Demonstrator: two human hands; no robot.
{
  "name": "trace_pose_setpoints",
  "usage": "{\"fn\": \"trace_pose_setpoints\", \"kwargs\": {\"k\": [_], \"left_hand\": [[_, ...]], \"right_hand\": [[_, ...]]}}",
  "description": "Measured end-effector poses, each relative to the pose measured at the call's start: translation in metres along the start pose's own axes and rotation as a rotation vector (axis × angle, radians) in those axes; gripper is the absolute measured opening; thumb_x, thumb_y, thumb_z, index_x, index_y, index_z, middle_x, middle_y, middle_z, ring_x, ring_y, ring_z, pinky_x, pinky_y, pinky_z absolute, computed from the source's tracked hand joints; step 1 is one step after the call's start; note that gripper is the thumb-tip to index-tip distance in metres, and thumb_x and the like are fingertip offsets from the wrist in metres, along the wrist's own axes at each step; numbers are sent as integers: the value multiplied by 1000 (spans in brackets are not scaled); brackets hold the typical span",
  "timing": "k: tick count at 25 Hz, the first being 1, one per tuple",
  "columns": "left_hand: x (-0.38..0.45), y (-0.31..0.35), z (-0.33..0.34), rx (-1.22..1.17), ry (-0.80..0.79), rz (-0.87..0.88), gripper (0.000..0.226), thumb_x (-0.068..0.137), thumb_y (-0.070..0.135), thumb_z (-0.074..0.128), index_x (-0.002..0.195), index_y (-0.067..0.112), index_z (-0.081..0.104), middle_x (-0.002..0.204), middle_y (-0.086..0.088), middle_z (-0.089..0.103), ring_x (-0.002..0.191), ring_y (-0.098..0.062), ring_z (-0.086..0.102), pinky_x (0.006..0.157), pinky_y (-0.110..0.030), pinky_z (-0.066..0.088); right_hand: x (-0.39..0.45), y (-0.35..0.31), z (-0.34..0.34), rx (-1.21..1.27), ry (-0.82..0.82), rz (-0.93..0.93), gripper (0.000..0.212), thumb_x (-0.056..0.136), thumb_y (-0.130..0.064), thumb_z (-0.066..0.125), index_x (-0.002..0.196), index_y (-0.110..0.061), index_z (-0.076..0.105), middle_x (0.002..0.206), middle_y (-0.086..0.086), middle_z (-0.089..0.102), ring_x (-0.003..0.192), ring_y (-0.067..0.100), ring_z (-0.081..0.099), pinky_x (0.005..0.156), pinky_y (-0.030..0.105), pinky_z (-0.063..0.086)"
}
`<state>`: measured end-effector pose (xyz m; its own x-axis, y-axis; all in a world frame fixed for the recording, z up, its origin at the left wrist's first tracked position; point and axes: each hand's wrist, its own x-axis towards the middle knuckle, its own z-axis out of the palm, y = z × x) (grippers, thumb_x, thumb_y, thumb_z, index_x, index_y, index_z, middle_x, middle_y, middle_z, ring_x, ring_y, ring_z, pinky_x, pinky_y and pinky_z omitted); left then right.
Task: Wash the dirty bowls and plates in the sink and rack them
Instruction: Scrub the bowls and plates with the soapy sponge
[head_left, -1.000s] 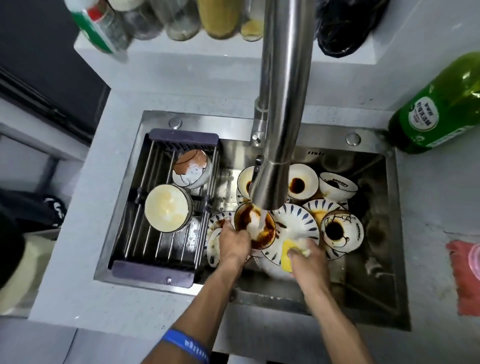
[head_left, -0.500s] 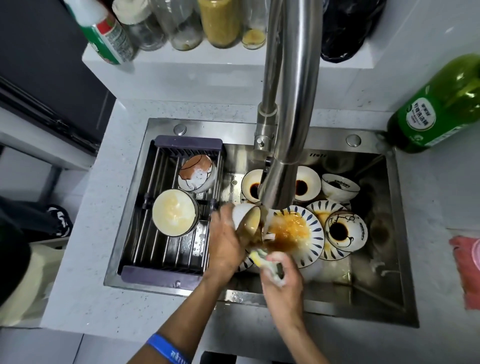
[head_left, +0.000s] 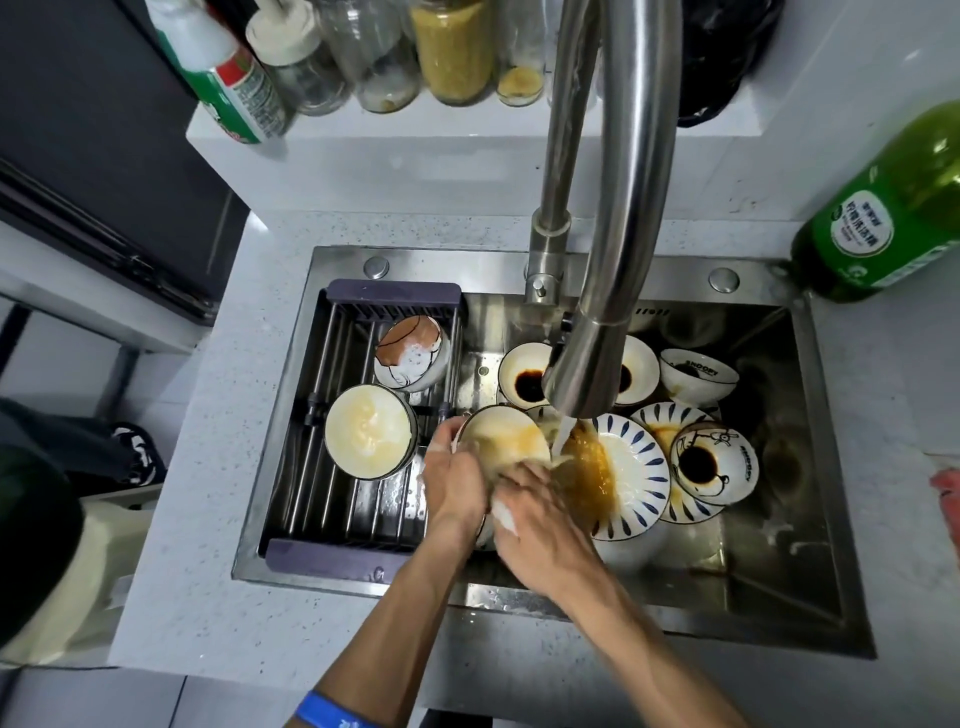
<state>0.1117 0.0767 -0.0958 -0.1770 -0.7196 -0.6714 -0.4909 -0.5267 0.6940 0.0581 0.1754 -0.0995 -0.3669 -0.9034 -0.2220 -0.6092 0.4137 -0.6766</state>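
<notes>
My left hand (head_left: 451, 480) grips a white bowl (head_left: 501, 436) by its rim, tilted under the running faucet (head_left: 587, 364). My right hand (head_left: 540, 514) holds a foamy sponge (head_left: 506, 514) against the bowl's inside; the sponge is mostly hidden. Brown water spills onto a blue-striped plate (head_left: 631, 470) below. Several dirty bowls with dark sauce lie in the sink (head_left: 779, 597), among them a Snoopy bowl (head_left: 714, 462). Two bowls sit in the rack (head_left: 332, 499): a cream-coloured one (head_left: 366, 431) and a brown-and-white one (head_left: 413, 353).
A green detergent bottle (head_left: 883, 218) stands on the counter at the right. Jars and a spray bottle (head_left: 228, 78) line the shelf behind the sink. A red cloth (head_left: 945, 493) lies at the right edge. The rack's near half is bare.
My left hand lifted and tipped the bowl, pouring brown liquid onto the striped plate. My right hand brought the sponge up from the plate into the bowl.
</notes>
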Motion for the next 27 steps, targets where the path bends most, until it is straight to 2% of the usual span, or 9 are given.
{"fn": "trace_pose_setpoints", "kwargs": {"k": [3, 6, 9, 13, 15, 19, 22, 25, 27], "left_hand": [[-1, 4, 5, 58, -75, -66, 58, 83, 28, 48, 141, 28, 49, 132, -4, 61, 115, -24, 60, 103, -43, 48], [-4, 7, 7, 46, -57, -50, 36, 94, 23, 49, 128, 30, 55, 121, -7, 66, 95, -18, 64, 79, -33, 53], [-5, 14, 1, 225, -177, -43, 37, 99, 24, 47, 135, 30, 50, 114, -1, 66, 75, -11, 65, 58, -26, 50], [-3, 7, -4, 237, -142, 46, 36, 95, 40, 51, 129, 29, 55, 120, -4, 67, 105, -19, 64, 89, -33, 54], [1, 4, -8, 349, -241, 25, 46, 86, 44, 52, 129, 30, 55, 131, -2, 63, 116, -21, 60, 103, -40, 48], [-5, 10, -12, 185, -79, 154, 38, 89, 19, 48, 125, 22, 61, 111, -4, 72, 99, -17, 67, 88, -29, 54], [-10, 11, -9, 265, -209, 90, 46, 86, 27, 45, 130, 25, 59, 112, -1, 71, 99, -17, 67, 95, -35, 53], [-6, 17, -12, 233, -114, 147, 45, 87, 23, 42, 129, 24, 57, 111, 1, 69, 96, -11, 64, 87, -27, 53], [-7, 27, -10, 372, -248, 80, 41, 92, 23, 44, 131, 27, 53, 113, 8, 65, 95, -10, 61, 83, -25, 53]], "right_hand": [[-12, 9, -6, 10, -88, -54, 38, 82, -12, 54, 119, -10, 59, 133, 2, 52, 127, 18, 42, 109, 33, 37], [-8, 13, -5, 80, 20, -22, 54, 73, 9, 64, 122, -12, 62, 127, 2, 60, 120, 17, 52, 103, 37, 46], [-10, 17, -5, 70, -2, -112, 56, 66, 16, 67, 113, -14, 65, 116, -1, 65, 107, 13, 58, 93, 31, 51], [-15, 22, 9, 216, 43, -14, 46, 66, 12, 68, 104, -13, 66, 106, -5, 66, 98, 10, 61, 84, 27, 52], [-13, 13, 11, 66, 72, -162, 49, 65, 11, 70, 107, -15, 65, 111, -6, 64, 103, 9, 57, 87, 27, 50], [-8, 21, 9, 173, 74, -143, 34, 69, 9, 68, 98, -9, 69, 105, 2, 68, 100, 14, 61, 88, 32, 52], [-6, 19, 9, 10, 99, -303, 35, 72, 9, 70, 102, -8, 70, 112, 2, 68, 110, 18, 58, 94, 31, 50], [-8, 24, 11, 131, 153, -179, 30, 70, 8, 69, 93, -10, 68, 101, 1, 69, 97, 18, 62, 83, 36, 54], [-5, 18, 11, -14, 166, -317, 29, 74, 6, 70, 98, -11, 69, 108, 1, 68, 104, 16, 60, 88, 33, 53]]}}
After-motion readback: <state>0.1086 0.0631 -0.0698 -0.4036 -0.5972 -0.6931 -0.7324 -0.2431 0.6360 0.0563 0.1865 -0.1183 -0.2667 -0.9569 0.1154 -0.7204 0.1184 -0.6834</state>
